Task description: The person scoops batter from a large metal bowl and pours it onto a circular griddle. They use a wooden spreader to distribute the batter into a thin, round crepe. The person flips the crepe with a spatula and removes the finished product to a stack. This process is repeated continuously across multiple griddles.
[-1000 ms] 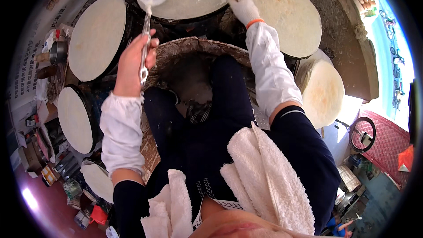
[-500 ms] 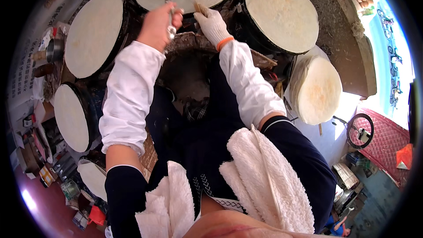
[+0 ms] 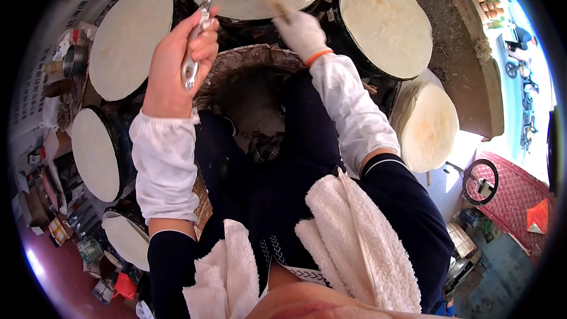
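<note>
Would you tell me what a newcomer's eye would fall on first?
Probably pale, round flatbreads curving from lower left to right, several on round black griddles. At the top, the bare left hand holds a silver metal ladle, and the white-gloved right hand grips a blurred, brown-handled tool.

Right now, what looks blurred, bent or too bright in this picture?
In the head view, the right hand and especially its wooden-handled tool look blurred, the left hand crisper; same view, the street at right is washed out by glare, and the scene bends toward a rounded black border.
</note>
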Available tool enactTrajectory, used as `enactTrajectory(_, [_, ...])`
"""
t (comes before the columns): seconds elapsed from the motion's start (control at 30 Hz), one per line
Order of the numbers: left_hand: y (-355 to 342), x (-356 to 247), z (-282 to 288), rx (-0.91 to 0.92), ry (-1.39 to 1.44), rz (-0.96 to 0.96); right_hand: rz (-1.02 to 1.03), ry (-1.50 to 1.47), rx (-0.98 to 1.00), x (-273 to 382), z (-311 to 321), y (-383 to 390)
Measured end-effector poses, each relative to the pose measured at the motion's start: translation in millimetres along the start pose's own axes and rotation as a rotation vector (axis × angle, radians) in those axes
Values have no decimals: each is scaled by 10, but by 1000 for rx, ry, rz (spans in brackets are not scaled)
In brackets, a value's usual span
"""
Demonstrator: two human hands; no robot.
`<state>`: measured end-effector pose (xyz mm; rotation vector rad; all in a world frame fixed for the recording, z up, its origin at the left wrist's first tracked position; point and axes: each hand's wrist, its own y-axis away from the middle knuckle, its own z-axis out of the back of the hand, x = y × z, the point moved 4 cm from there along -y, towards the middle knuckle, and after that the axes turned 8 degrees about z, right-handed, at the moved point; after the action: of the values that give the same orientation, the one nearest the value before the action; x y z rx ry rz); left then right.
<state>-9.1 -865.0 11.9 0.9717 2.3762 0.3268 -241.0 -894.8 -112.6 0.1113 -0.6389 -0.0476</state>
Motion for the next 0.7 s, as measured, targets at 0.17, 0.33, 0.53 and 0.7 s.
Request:
enactTrajectory(0.17, [237,43,15,-99,47,2,-91,-52,-201,-281,99,486])
enactTrajectory(0.33, [76,-7,153,-15,-16,53,32,-130,-17,-175,-115,1185])
enactTrajectory(0.53, [-664,3,267,-276,-394,-11,-14,-225,-319,-400,333,1347])
enactTrajectory(0.7, [-860,63,340,-364,-483,-21,-85,206,-67,-174,474,1411])
